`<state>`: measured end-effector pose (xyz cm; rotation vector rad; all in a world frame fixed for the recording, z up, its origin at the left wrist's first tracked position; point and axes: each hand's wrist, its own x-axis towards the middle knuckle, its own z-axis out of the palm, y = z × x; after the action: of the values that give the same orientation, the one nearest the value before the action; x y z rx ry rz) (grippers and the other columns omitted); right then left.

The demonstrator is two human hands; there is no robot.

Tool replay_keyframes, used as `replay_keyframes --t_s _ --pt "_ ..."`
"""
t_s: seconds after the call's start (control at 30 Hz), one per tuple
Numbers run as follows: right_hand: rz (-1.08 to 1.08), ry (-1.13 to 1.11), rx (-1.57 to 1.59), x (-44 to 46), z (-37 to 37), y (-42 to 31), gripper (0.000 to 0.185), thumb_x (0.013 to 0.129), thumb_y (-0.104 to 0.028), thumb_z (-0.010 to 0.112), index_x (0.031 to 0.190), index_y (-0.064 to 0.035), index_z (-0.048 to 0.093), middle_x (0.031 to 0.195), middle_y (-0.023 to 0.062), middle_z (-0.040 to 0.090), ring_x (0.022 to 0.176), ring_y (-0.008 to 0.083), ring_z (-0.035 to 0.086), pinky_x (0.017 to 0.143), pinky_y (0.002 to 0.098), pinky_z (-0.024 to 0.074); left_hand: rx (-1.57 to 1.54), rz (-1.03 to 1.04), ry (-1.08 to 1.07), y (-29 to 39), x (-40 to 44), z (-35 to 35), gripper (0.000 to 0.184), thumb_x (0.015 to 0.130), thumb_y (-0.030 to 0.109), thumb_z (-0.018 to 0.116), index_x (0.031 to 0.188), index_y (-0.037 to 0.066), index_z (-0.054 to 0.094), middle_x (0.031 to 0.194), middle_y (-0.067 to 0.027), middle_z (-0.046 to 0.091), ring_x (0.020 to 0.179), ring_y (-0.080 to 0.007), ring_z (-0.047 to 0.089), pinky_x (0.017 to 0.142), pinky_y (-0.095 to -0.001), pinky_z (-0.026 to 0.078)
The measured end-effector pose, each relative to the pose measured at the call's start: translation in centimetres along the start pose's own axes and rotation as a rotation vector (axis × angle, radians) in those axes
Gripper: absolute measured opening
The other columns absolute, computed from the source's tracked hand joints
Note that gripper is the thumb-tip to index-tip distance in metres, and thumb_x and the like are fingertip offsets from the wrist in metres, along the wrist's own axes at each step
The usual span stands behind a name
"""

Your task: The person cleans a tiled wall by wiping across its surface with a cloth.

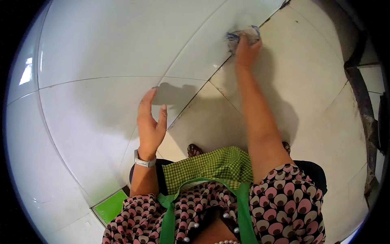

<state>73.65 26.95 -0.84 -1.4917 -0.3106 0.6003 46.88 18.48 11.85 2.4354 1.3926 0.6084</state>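
Note:
A crumpled greyish-white rag with blue patches (252, 33) is bunched in my right hand (248, 53). That arm reaches far forward, and the rag sits at the seam where the glossy white tiled wall (109, 40) meets the beige tiled floor (313, 89). The rag's far edge is slightly blurred. My left hand (150, 128) is raised in front of the wall with thumb and fingers apart and nothing in it. Its shadow falls on the tiles beside it; whether the fingertips touch the wall I cannot tell. A pale wristband (144, 160) circles the left wrist.
Dark grime lines parts of the wall-floor seam. A green panel (110, 206) lies low at the left, near my left elbow. Along the right runs a dark, rough-edged strip (367, 122). My green checked apron (215, 164) and a patterned shoe (195, 150) are below.

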Motion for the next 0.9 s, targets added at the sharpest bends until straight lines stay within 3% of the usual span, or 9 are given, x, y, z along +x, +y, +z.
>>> replay_keyframes --t_s 0.13,0.3,0.37,0.4,0.53,0.63,0.7,0.77,0.9 --pt "-0.264 -0.029 0.017 -3.2 4.8 5.3 0.060 0.090 -0.018 0.040 0.136 0.0133 0.017 0.142 0.0328 0.018 0.132 0.0420 0.023 0.111 0.0455 0.0163 0.052 0.034 -0.006 0.8 0.6 0.2 0.044 0.090 0.015 0.056 0.131 0.004 0.044 0.131 -0.0150 0.047 0.121 -0.0279 0.044 0.096 -0.0431 0.038" --pt "0.094 -0.278 -0.073 -12.6 7.0 11.1 0.054 0.087 -0.008 0.042 0.133 0.0132 0.024 0.141 0.0325 0.022 0.133 0.0423 0.022 0.112 0.0427 0.0141 0.071 0.049 -0.032 1.9 0.4 0.8 0.046 0.090 0.015 0.055 0.132 0.005 0.042 0.133 -0.0149 0.045 0.123 -0.0286 0.043 0.097 -0.0433 0.038" --pt "0.126 -0.341 0.067 -11.7 6.2 10.9 0.048 0.084 -0.003 0.044 0.128 0.0130 0.031 0.135 0.0325 0.032 0.129 0.0416 0.029 0.110 0.0425 0.0177 0.072 0.045 -0.053 2.5 0.4 0.9 0.047 0.090 0.016 0.055 0.134 0.006 0.040 0.134 -0.0149 0.044 0.123 -0.0288 0.042 0.098 -0.0433 0.037" --pt "0.040 -0.157 0.047 -12.0 7.1 12.1 0.028 0.087 -0.006 0.040 0.112 0.0039 0.050 0.119 0.0274 0.048 0.114 0.0371 0.045 0.096 0.0397 0.0349 0.072 0.048 -0.056 2.6 0.2 1.0 0.047 0.090 0.016 0.055 0.134 0.006 0.040 0.134 -0.0149 0.044 0.123 -0.0288 0.042 0.098 -0.0433 0.037" --pt "0.195 -0.113 -0.012 -4.8 2.9 11.8 0.029 0.084 -0.006 0.042 0.110 0.0061 0.049 0.120 0.0261 0.047 0.113 0.0364 0.046 0.096 0.0406 0.0342 0.062 0.048 -0.062 3.1 -0.8 1.0 0.047 0.089 0.015 0.055 0.132 0.004 0.040 0.131 -0.0186 0.045 0.121 -0.0332 0.043 0.099 -0.0432 0.037" --pt "-0.277 0.350 -0.322 1.5 1.6 10.9 0.034 0.084 -0.008 0.044 0.114 0.0085 0.049 0.116 0.0268 0.053 0.108 0.0354 0.052 0.096 0.0433 0.0387 0.066 0.044 -0.060 3.7 -1.5 0.4 0.045 0.088 0.014 0.056 0.129 0.000 0.042 0.128 -0.0227 0.047 0.119 -0.0379 0.045 0.099 -0.0425 0.036" --pt "0.247 -0.138 -0.283 9.9 -4.9 4.5 0.044 0.085 -0.010 0.046 0.124 0.0100 0.039 0.122 0.0301 0.047 0.110 0.0411 0.050 0.095 0.0459 0.0403 0.078 0.035 -0.072 3.9 -1.8 0.1 0.045 0.087 0.014 0.056 0.129 0.001 0.043 0.129 -0.0230 0.046 0.120 -0.0381 0.044 0.100 -0.0423 0.036" --pt "-0.126 -0.037 -0.325 12.0 -5.7 6.8 0.054 0.085 -0.012 0.047 0.131 0.0122 0.029 0.128 0.0338 0.040 0.114 0.0450 0.045 0.097 0.0461 0.0385 0.082 0.036 -0.085 4.2 -2.0 0.0 0.046 0.087 0.014 0.057 0.129 0.001 0.043 0.130 -0.0234 0.045 0.121 -0.0386 0.043 0.100 -0.0423 0.035" --pt "-0.087 0.136 -0.118 12.4 -6.4 6.9 0.055 0.087 -0.015 0.046 0.131 0.0127 0.029 0.130 0.0329 0.039 0.120 0.0444 0.040 0.104 0.0430 0.0298 0.100 0.040 -0.105 4.9 -2.0 -0.1 0.047 0.086 0.014 0.057 0.129 0.001 0.043 0.131 -0.0236 0.045 0.121 -0.0390 0.043 0.100 -0.0425 0.036"
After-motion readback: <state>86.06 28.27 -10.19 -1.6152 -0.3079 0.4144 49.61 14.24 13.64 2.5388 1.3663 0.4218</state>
